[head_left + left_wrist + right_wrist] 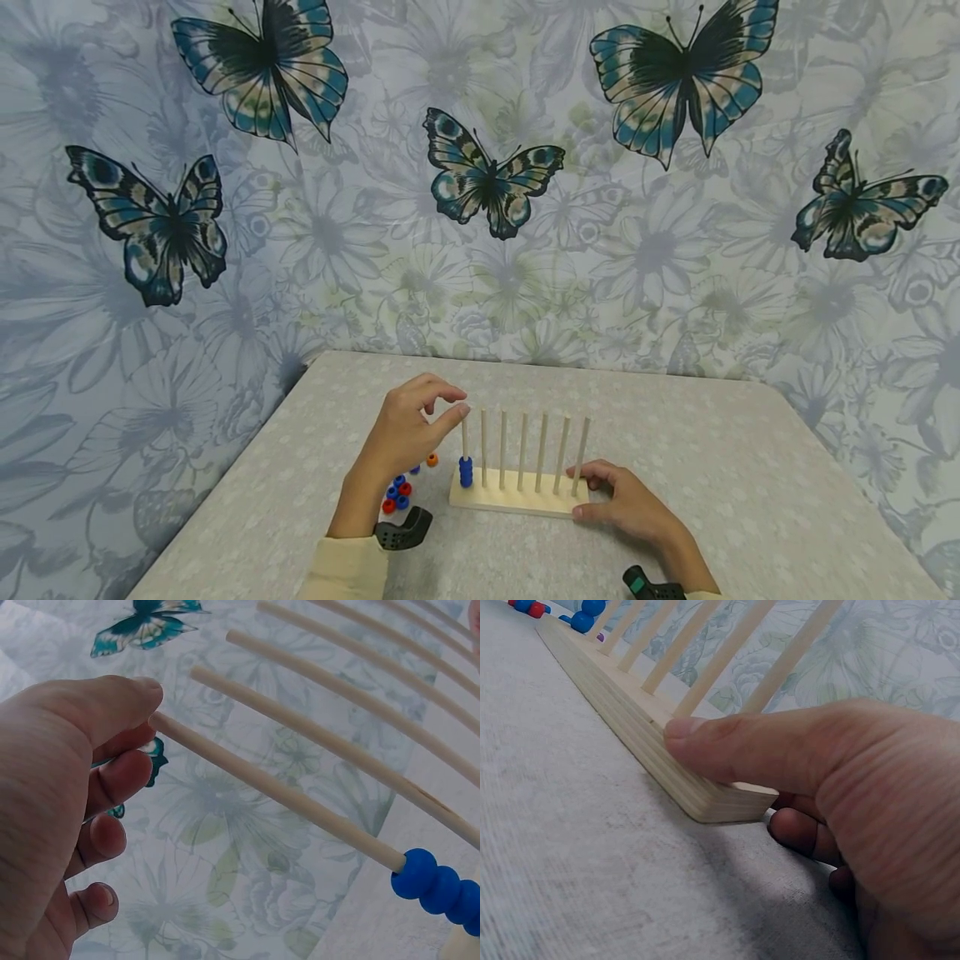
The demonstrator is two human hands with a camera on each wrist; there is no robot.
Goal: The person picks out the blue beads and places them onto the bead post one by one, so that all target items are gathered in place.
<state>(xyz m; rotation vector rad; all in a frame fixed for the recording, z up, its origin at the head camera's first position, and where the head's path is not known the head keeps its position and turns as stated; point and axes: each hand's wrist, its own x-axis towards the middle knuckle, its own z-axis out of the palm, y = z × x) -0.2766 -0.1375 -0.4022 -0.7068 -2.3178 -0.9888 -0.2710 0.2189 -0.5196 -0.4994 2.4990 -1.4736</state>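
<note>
L hand at tip of leftmost peg, can't tell if pinching. R hand grips wooden base, right end. Blue beads low on peg; loose beads left. Prob. mid-threading; next likely needs another bead, base steady.

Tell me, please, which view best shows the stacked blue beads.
The head view: the blue beads appear small but whole on their peg. The left wrist view is closer but crops their lower end; the right wrist view cuts off their top.

Table with peg rack, beads
</note>
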